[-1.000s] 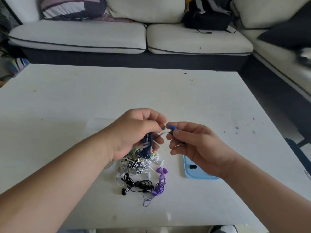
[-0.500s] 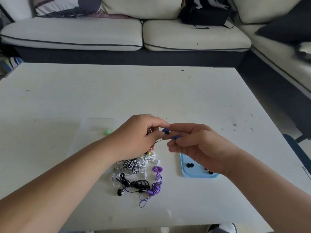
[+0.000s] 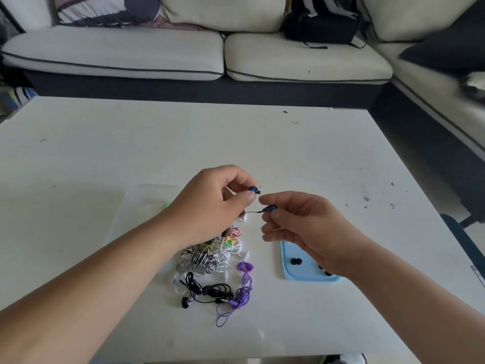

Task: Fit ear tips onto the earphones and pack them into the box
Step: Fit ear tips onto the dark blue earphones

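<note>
White table (image 3: 236, 143) before a cream sofa (image 3: 115, 48). Near the tray (image 3: 301, 274), left hand (image 3: 215, 203) pinches a blue, black-tipped earbud (image 3: 254, 190); right hand (image 3: 301, 224) pinches the second earbud (image 3: 270, 208).

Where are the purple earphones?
In the head view, the purple earphones lie on the table near its front edge, between the black earphones and the blue tray.

**Blue earphones held above the table (image 3: 315, 158), stock heaped toward its front edge.**
I see one blue earbud (image 3: 253, 190), black at its nozzle end, pinched in the left hand (image 3: 215, 203). Its twin (image 3: 270, 208) is pinched in the right hand (image 3: 301, 227), and a thin dark cable (image 3: 252, 212) joins them. Below lie bundled earphones (image 3: 210, 258), with purple (image 3: 244, 285) and black (image 3: 207, 291) pairs frontmost. Black ear tips (image 3: 296, 261) lie on a light-blue tray (image 3: 301, 273), and the clear box (image 3: 141, 206) sits left of the heap.
</note>
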Demonstrator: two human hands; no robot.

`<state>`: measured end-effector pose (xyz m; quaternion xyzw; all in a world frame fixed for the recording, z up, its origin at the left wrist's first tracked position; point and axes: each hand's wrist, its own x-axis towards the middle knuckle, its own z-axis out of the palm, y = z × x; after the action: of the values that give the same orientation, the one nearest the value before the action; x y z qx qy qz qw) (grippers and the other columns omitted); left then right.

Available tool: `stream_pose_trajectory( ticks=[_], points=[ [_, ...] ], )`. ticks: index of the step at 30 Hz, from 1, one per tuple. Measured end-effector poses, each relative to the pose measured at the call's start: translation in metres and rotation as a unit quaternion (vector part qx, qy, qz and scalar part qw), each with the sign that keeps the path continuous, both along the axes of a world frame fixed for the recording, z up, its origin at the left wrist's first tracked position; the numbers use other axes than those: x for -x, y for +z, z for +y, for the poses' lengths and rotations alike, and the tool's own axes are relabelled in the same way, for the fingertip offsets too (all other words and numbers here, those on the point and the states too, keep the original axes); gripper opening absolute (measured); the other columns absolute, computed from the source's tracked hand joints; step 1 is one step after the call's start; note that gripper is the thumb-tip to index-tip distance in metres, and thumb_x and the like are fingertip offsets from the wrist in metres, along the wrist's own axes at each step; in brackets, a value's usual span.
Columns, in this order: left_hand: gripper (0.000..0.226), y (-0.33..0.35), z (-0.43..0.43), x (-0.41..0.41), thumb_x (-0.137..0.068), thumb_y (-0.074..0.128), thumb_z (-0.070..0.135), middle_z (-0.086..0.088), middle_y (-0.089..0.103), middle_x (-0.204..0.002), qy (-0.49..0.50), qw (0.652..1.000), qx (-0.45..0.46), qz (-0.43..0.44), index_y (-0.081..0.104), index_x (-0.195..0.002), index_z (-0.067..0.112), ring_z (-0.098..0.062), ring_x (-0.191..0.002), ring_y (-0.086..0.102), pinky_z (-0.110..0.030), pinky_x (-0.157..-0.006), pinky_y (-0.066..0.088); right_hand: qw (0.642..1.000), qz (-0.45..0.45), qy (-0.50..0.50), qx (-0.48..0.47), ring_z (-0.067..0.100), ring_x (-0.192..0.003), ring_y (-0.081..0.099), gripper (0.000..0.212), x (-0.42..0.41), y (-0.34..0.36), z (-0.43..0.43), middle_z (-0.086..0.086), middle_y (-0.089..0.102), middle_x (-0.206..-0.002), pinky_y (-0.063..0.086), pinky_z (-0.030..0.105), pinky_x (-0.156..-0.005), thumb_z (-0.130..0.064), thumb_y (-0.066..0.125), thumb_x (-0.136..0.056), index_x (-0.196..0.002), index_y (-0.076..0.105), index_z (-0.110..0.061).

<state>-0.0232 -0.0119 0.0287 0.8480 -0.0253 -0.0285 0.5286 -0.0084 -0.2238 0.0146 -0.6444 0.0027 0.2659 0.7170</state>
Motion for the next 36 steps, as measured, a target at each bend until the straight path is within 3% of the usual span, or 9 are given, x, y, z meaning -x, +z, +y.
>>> stream_pose_trajectory(
  ticks=[3, 6, 10, 12, 17, 20, 23, 30, 36],
  points=[
    [0.012, -0.005, -0.008, 0.005, -0.097, 0.069, 0.015, 0.012, 0.072, -0.083, -0.018, 1.000, 0.015, 0.021, 0.073, -0.103, 0.024, -0.010, -0.068, 0.073, -0.021, -0.050, 0.051, 0.999, -0.031, -0.012, 0.037, 0.036, -0.084, 0.075, 0.028, 0.002, 0.002, 0.001, 0.022, 0.076, -0.094, 0.061, 0.035, -0.077, 0.007, 0.065, -0.094, -0.120, 0.066, -0.003],
    [0.019, -0.008, -0.014, 0.006, -0.097, 0.070, 0.013, 0.005, 0.073, -0.089, -0.009, 0.999, 0.027, 0.015, 0.074, -0.111, 0.024, -0.010, -0.073, 0.074, -0.031, -0.059, 0.061, 0.999, -0.009, -0.029, 0.023, 0.039, -0.088, 0.076, 0.021, 0.002, 0.006, 0.000, 0.027, 0.076, -0.095, 0.062, 0.036, -0.077, 0.005, 0.072, -0.089, -0.109, 0.066, 0.006],
    [0.014, -0.011, -0.018, 0.005, -0.096, 0.071, 0.013, 0.007, 0.074, -0.083, 0.003, 0.999, 0.052, 0.008, 0.076, -0.105, 0.022, -0.005, -0.074, 0.069, -0.035, -0.057, 0.062, 0.998, -0.030, -0.032, 0.052, 0.031, -0.078, 0.074, 0.010, 0.002, 0.004, -0.002, 0.023, 0.077, -0.090, 0.061, 0.030, -0.074, 0.004, 0.075, -0.087, -0.097, 0.077, 0.002],
    [0.014, -0.011, -0.024, 0.007, -0.097, 0.069, 0.013, 0.009, 0.073, -0.084, -0.006, 0.999, 0.051, 0.007, 0.075, -0.105, 0.023, 0.000, -0.066, 0.066, -0.029, -0.056, 0.059, 0.998, -0.023, -0.031, 0.050, 0.030, -0.078, 0.074, 0.010, 0.003, 0.004, -0.004, 0.023, 0.077, -0.092, 0.061, 0.031, -0.076, 0.004, 0.076, -0.086, -0.096, 0.078, 0.002],
    [0.014, -0.010, -0.043, 0.014, -0.100, 0.064, 0.014, 0.002, 0.073, -0.089, 0.005, 0.998, 0.066, 0.015, 0.073, -0.108, 0.022, -0.007, -0.051, 0.065, -0.018, -0.049, 0.048, 0.999, 0.010, -0.042, 0.019, 0.029, -0.081, 0.075, 0.015, 0.006, 0.003, -0.017, 0.023, 0.077, -0.096, 0.062, 0.032, -0.076, 0.003, 0.076, -0.085, -0.099, 0.073, 0.008],
    [0.014, -0.011, -0.053, 0.015, -0.100, 0.065, 0.012, 0.000, 0.073, -0.081, 0.008, 0.996, 0.091, 0.023, 0.073, -0.107, 0.020, -0.001, -0.050, 0.061, -0.020, -0.050, 0.049, 0.995, -0.051, -0.029, 0.076, 0.024, -0.072, 0.070, 0.007, 0.012, 0.005, -0.025, 0.017, 0.079, -0.091, 0.060, 0.034, -0.074, -0.003, 0.078, -0.085, -0.090, 0.074, 0.001],
    [0.014, -0.013, -0.064, 0.014, -0.099, 0.066, 0.010, 0.003, 0.072, -0.074, 0.016, 0.991, 0.129, 0.044, 0.074, -0.107, 0.019, -0.008, -0.049, 0.061, -0.025, -0.049, 0.049, 0.991, -0.072, -0.030, 0.111, 0.022, -0.069, 0.068, 0.009, 0.015, 0.007, -0.038, 0.013, 0.078, -0.086, 0.060, 0.034, -0.072, -0.009, 0.081, -0.084, -0.087, 0.076, -0.003],
    [0.021, -0.020, -0.073, 0.008, -0.098, 0.067, 0.010, -0.006, 0.077, -0.093, 0.038, 0.984, 0.152, 0.083, 0.075, -0.112, 0.023, -0.017, -0.060, 0.064, -0.028, -0.055, 0.052, 0.966, -0.057, -0.123, 0.219, 0.021, -0.064, 0.069, 0.005, -0.002, -0.007, -0.068, 0.010, 0.074, -0.075, 0.064, 0.036, -0.068, -0.007, 0.072, -0.092, -0.096, 0.076, -0.006],
    [0.017, -0.029, -0.070, 0.009, -0.098, 0.068, 0.010, -0.011, 0.078, -0.088, 0.042, 0.985, 0.134, 0.099, 0.076, -0.106, 0.023, -0.028, -0.068, 0.065, -0.033, -0.057, 0.054, 0.925, -0.090, 0.005, 0.370, 0.020, -0.061, 0.072, 0.006, -0.009, -0.020, -0.065, 0.010, 0.076, -0.077, 0.063, 0.038, -0.071, -0.014, 0.070, -0.088, -0.084, 0.074, -0.011]
  ],
)
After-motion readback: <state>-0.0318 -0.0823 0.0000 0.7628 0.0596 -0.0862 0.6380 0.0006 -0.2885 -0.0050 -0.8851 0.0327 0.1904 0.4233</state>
